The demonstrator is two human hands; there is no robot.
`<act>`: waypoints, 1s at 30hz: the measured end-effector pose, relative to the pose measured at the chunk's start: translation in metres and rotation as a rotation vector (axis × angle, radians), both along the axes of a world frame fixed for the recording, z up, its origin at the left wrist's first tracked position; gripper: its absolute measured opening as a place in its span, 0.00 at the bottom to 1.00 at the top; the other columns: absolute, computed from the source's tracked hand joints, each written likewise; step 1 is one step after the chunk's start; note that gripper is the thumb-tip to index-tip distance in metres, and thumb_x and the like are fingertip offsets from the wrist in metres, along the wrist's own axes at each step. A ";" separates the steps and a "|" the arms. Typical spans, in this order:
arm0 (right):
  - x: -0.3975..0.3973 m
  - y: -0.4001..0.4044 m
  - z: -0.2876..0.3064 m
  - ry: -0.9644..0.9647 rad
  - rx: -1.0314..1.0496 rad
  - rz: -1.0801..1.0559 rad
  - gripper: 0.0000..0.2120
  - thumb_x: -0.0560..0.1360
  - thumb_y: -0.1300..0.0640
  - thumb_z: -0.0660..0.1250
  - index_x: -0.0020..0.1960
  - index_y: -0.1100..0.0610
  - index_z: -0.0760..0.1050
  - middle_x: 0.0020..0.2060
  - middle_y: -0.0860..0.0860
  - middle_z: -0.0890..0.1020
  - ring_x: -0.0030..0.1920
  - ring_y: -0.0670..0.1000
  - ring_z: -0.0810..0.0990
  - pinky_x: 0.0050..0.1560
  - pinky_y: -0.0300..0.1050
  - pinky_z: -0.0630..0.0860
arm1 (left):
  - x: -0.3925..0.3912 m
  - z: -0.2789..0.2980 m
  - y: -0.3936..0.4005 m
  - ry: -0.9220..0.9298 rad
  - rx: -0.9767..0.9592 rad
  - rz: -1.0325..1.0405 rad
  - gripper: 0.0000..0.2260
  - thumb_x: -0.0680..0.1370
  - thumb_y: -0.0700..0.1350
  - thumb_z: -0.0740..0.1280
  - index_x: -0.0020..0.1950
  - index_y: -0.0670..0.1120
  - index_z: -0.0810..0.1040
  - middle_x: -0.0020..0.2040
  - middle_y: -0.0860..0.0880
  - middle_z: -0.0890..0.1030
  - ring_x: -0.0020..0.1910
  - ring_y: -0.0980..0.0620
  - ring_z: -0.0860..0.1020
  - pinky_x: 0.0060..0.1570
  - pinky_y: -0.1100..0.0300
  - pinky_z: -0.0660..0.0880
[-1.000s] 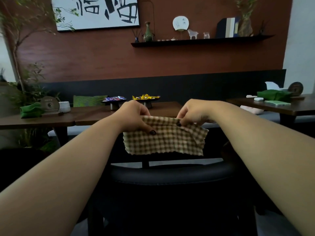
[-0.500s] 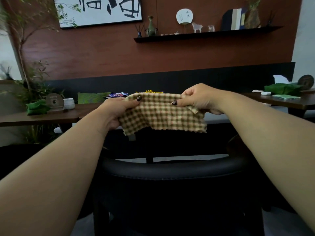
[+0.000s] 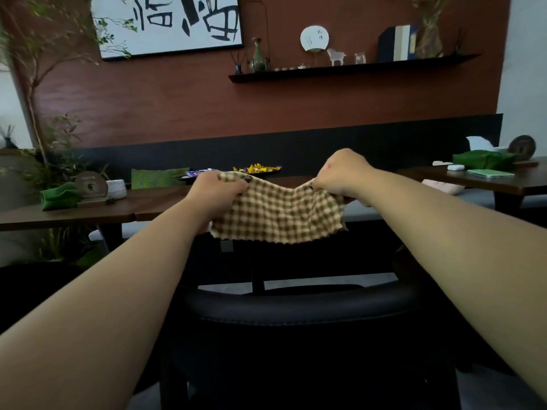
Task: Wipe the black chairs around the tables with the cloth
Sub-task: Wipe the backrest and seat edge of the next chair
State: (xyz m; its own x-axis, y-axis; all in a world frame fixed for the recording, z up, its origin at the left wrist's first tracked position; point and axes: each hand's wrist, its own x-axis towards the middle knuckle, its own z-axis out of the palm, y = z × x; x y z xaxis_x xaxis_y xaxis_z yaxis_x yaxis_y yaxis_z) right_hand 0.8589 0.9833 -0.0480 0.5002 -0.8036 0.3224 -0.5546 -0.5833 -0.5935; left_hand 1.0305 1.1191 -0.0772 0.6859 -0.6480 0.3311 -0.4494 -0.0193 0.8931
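A beige and olive checked cloth (image 3: 278, 214) hangs spread out in the air between my two hands. My left hand (image 3: 217, 190) pinches its upper left corner and my right hand (image 3: 343, 176) pinches its upper right corner. Below the cloth, close to me, stands a black chair (image 3: 296, 309) with a curved padded backrest; the cloth hangs well above it and does not touch it. The seat of the chair is dark and hard to make out.
A long brown wooden table (image 3: 148, 202) runs behind the chair, bearing a green folded napkin (image 3: 57, 196), a round disc stand (image 3: 90, 184) and candy dishes (image 3: 257, 168). A second table (image 3: 503, 182) is at the right. A dark bench lines the wall; a plant (image 3: 38, 113) stands left.
My hands have drawn apart, stretching the cloth wider between them, after lifting it from lower down a second ago. The view has shifted slightly.
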 end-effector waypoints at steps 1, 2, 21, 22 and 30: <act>0.005 0.007 0.000 -0.040 -0.031 0.028 0.10 0.71 0.58 0.67 0.49 0.63 0.80 0.41 0.56 0.81 0.41 0.53 0.77 0.43 0.48 0.78 | -0.006 0.001 -0.002 -0.038 0.008 -0.026 0.10 0.77 0.45 0.69 0.53 0.40 0.82 0.50 0.42 0.84 0.52 0.43 0.82 0.57 0.46 0.78; 0.012 0.014 0.001 -0.076 -0.044 0.071 0.12 0.70 0.59 0.67 0.49 0.65 0.81 0.40 0.56 0.81 0.40 0.53 0.76 0.41 0.48 0.76 | -0.011 0.001 -0.004 -0.053 0.006 -0.065 0.11 0.78 0.44 0.68 0.55 0.38 0.81 0.52 0.41 0.84 0.53 0.42 0.82 0.58 0.44 0.77; -0.009 0.059 0.013 -0.567 0.070 0.507 0.14 0.77 0.68 0.57 0.57 0.59 0.75 0.42 0.55 0.84 0.35 0.48 0.82 0.36 0.37 0.77 | -0.023 0.011 0.041 0.365 -0.537 -0.019 0.05 0.71 0.40 0.75 0.43 0.46 0.81 0.39 0.48 0.86 0.37 0.48 0.84 0.26 0.59 0.75; -0.009 0.070 0.015 -0.558 0.022 0.517 0.14 0.77 0.69 0.57 0.55 0.58 0.77 0.42 0.55 0.84 0.34 0.48 0.82 0.35 0.36 0.76 | -0.020 0.008 0.054 0.361 -0.622 0.032 0.06 0.71 0.41 0.75 0.44 0.47 0.81 0.38 0.49 0.85 0.37 0.48 0.84 0.25 0.59 0.75; 0.049 0.200 -0.014 0.527 -0.033 0.690 0.15 0.78 0.48 0.61 0.57 0.57 0.75 0.49 0.53 0.80 0.47 0.55 0.82 0.45 0.52 0.82 | -0.001 -0.065 0.156 0.029 -0.916 0.295 0.11 0.78 0.39 0.64 0.60 0.47 0.73 0.56 0.48 0.79 0.53 0.61 0.80 0.49 0.60 0.78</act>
